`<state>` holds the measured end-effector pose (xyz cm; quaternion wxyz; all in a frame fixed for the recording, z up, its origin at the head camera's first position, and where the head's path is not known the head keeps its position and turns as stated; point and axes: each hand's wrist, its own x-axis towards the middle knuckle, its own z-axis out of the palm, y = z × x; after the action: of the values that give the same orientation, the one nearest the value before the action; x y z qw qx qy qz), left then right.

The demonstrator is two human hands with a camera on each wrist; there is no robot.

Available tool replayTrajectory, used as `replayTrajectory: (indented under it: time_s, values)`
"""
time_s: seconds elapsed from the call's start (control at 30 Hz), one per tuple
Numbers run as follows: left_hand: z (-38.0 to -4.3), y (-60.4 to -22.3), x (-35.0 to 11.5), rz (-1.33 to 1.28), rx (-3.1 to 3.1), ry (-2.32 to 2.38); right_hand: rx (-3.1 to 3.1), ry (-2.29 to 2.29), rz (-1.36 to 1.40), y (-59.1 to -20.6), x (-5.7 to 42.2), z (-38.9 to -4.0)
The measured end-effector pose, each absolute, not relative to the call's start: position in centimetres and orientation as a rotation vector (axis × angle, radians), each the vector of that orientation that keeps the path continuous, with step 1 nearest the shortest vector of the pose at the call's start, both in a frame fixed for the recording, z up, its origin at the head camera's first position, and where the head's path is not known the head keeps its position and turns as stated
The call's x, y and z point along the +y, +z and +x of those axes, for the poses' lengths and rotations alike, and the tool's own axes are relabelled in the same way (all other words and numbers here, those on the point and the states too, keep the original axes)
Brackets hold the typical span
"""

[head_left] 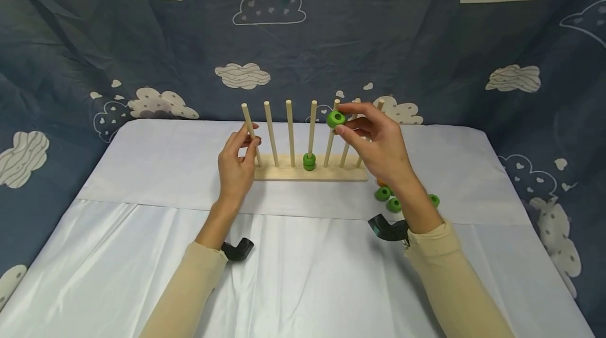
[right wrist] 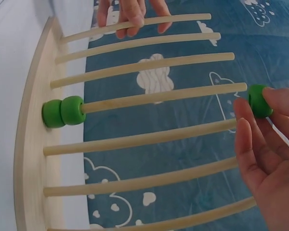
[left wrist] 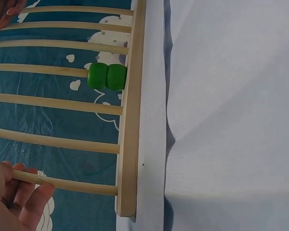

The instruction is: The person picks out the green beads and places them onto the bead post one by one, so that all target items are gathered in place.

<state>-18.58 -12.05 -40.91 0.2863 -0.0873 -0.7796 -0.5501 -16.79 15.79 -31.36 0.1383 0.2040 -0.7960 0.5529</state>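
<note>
A wooden rack with a row of upright pegs has its base (head_left: 284, 174) on the white cloth. My left hand (head_left: 235, 170) holds the leftmost peg (left wrist: 82, 186) between thumb and fingers. Two green beads (right wrist: 62, 111) are stacked at the foot of the middle peg (head_left: 312, 127). Between thumb and fingertips, my right hand (head_left: 376, 143) pinches another green bead (right wrist: 260, 101). In the right wrist view this bead is just off the tip of the middle peg, its hole turned towards it. Part of the rack's right side is hidden behind the right hand in the head view.
Several loose green beads (head_left: 394, 205) lie on the cloth right of the rack, partly behind the right forearm. An orange piece (head_left: 381, 183) shows beside them. A dark blue cloud-patterned curtain (head_left: 379, 28) hangs behind the white-covered table (head_left: 293, 275).
</note>
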Motion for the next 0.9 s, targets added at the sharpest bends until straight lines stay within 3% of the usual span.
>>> replayTrajectory:
  time_s: [0.9]
  values:
    - [-18.5,-40.9,-12.0,-0.250,-2.075,-1.447,-2.181,1.621,0.628,-31.0,13.5,-18.0]
